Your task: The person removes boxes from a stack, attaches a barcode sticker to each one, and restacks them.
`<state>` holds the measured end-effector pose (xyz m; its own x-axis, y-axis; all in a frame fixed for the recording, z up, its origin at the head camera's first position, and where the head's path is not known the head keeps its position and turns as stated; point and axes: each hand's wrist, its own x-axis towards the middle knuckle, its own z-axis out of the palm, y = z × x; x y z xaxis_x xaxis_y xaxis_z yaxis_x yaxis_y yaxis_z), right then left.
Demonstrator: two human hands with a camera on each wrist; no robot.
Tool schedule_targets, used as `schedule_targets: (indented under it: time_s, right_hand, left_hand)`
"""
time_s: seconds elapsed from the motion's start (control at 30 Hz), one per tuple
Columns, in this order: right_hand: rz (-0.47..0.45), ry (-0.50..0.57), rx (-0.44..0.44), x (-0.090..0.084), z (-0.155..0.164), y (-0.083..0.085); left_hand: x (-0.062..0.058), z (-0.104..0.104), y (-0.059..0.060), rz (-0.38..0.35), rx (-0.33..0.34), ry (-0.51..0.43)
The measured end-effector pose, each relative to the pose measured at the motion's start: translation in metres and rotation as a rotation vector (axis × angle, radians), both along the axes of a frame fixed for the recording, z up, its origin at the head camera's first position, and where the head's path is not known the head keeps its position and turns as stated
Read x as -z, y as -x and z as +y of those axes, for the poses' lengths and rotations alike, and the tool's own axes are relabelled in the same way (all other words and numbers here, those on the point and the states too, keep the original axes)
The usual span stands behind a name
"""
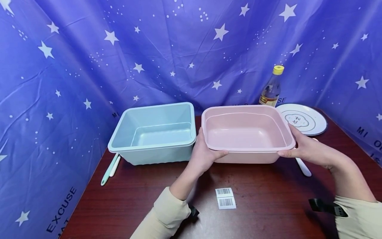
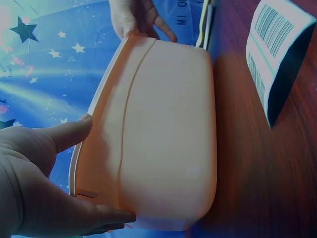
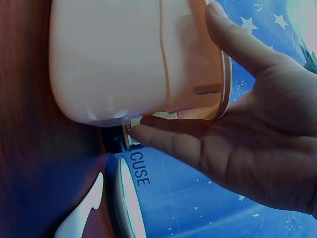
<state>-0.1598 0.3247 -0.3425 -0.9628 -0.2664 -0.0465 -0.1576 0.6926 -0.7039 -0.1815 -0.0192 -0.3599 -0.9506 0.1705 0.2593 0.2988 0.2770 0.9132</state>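
Note:
Both hands hold a pink rectangular plastic basin by its two ends. My left hand grips the left end, thumb along the front just under the rim and fingers against the side wall. At the right end, my right hand grips likewise, its thumb near the rim and its fingers along the outer wall. Nothing lies inside the pink basin. Left of it stands a light blue basin, with my left hand in the narrow space between the two.
A yellow-capped bottle and a white plate are at the back right. A white-handled utensil lies below the plate. Green and white handles poke out beside the blue basin. A barcode label lies in front.

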Motion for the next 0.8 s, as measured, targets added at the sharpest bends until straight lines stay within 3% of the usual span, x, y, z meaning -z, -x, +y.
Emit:
schedule_targets:
  time_s: [0.33,0.47,0.6,0.8]
  right_hand:
    - [-0.011,0.066,0.001,0.001,-0.004,0.001]
    - [-0.057,0.083,0.011,-0.002,-0.007,0.001]
    - [-0.079,-0.001,0.071,-0.016,-0.008,-0.004]
    - [0.078,-0.024,0.229,-0.041,-0.012,-0.016]
  left_hand:
    - [0.004,-0.002,0.003,-0.035,0.023,-0.090]
    - [0.002,-0.005,0.001,-0.098,0.031,-0.090]
    - [-0.001,-0.011,-0.005,-0.161,0.046,-0.021]
    - [-0.007,-0.023,-0.015,-0.183,0.073,0.136]
